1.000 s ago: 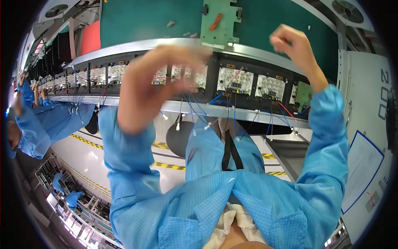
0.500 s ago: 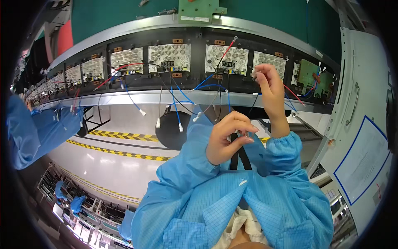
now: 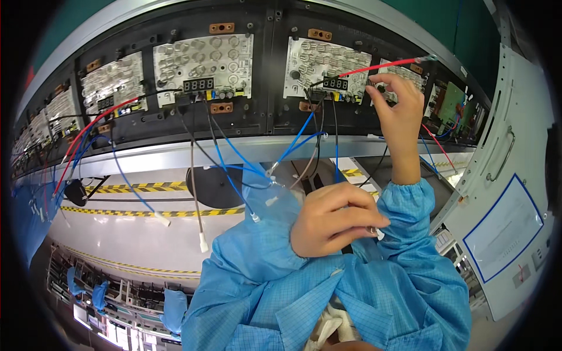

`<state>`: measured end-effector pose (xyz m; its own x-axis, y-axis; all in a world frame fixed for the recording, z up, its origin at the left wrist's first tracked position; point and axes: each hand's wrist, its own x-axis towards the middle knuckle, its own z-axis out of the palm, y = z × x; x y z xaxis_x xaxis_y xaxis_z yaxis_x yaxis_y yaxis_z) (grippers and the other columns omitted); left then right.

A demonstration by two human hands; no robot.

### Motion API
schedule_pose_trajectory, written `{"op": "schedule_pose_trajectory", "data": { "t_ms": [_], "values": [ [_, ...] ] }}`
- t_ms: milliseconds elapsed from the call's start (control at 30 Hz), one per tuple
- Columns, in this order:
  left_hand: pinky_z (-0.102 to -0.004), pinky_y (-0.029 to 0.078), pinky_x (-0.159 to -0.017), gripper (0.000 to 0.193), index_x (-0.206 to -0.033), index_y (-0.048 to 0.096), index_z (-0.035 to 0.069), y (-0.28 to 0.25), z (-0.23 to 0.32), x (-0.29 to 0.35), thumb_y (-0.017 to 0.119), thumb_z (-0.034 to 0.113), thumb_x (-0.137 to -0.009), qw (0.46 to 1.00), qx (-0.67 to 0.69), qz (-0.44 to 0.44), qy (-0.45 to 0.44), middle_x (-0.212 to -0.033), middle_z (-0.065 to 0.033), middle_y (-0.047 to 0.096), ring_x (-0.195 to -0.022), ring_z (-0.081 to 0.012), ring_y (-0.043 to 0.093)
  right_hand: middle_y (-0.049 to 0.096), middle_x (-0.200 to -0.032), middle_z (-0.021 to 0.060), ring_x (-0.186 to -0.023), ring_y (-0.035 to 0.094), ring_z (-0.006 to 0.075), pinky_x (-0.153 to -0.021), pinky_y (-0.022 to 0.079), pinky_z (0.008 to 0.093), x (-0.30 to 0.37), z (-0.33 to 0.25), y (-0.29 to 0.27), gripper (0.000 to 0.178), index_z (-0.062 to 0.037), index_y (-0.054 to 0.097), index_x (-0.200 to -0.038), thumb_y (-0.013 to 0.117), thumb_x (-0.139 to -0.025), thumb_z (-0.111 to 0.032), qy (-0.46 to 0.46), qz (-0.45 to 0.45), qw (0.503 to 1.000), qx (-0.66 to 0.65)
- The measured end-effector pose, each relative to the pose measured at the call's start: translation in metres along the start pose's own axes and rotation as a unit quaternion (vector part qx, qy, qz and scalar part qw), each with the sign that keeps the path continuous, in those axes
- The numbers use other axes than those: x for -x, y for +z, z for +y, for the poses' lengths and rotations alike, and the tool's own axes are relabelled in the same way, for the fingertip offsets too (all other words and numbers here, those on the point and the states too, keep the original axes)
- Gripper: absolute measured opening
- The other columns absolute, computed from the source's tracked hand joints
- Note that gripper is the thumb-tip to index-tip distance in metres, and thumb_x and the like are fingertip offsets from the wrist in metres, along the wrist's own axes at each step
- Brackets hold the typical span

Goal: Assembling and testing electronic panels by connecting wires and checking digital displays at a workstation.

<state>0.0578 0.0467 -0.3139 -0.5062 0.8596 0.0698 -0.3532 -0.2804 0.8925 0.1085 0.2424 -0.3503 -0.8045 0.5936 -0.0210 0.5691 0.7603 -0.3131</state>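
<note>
My right hand is raised over the row of boards, thumb and forefinger curled round a small coil spring. Closer to my body, my left hand is closed in a pinch, with a tiny shiny and whitish piece at its fingertips, too small to name. The nearest circuit board, with silvery round parts and a small display, lies in a black tray. A red wire with a metal terminal rises across that board, beside my right fingers. Blue, black and grey wires hang off its front edge.
Another circuit board sits to the left, with more boards farther along the line. A metal rail edges the line. At right stands a white cabinet. A round black stool is below the rail.
The view has moved closer to the boards, which look larger. My left hand has shifted right and lower in the picture; my right hand is still raised with the spring.
</note>
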Motion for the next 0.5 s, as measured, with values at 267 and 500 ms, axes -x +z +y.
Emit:
{"op": "schedule_pose_trajectory", "data": {
  "t_ms": [267, 500],
  "values": [
    [-0.0260, 0.044, -0.060, 0.027, -0.092, 0.067, 0.008, -0.001, -0.014, 0.002, 0.072, 0.003, -0.067, 1.000, 0.020, 0.009, -0.022, -0.085, -0.0040, 0.057, -0.070, -0.0155, 0.057, 0.062, -0.082, -0.0031, -0.078, 0.054, 0.0166, -0.072, 0.034, 0.0311, -0.001, 0.002, 0.008, 0.014, -0.0155, 0.062, -0.081, 0.068, -0.069, -0.014, 0.018, 0.005, 1.000, -0.001],
    [-0.0264, 0.044, -0.060, 0.025, -0.092, 0.066, 0.008, -0.006, -0.015, 0.000, 0.072, 0.005, -0.067, 1.000, 0.012, -0.002, -0.022, -0.085, -0.0047, 0.057, -0.069, -0.0163, 0.056, 0.062, -0.080, -0.0057, -0.077, 0.054, 0.0164, -0.072, 0.033, 0.0317, -0.002, -0.005, 0.002, 0.014, -0.0161, 0.062, -0.079, 0.069, -0.068, -0.014, 0.021, 0.009, 0.999, 0.027]
  ]
}}
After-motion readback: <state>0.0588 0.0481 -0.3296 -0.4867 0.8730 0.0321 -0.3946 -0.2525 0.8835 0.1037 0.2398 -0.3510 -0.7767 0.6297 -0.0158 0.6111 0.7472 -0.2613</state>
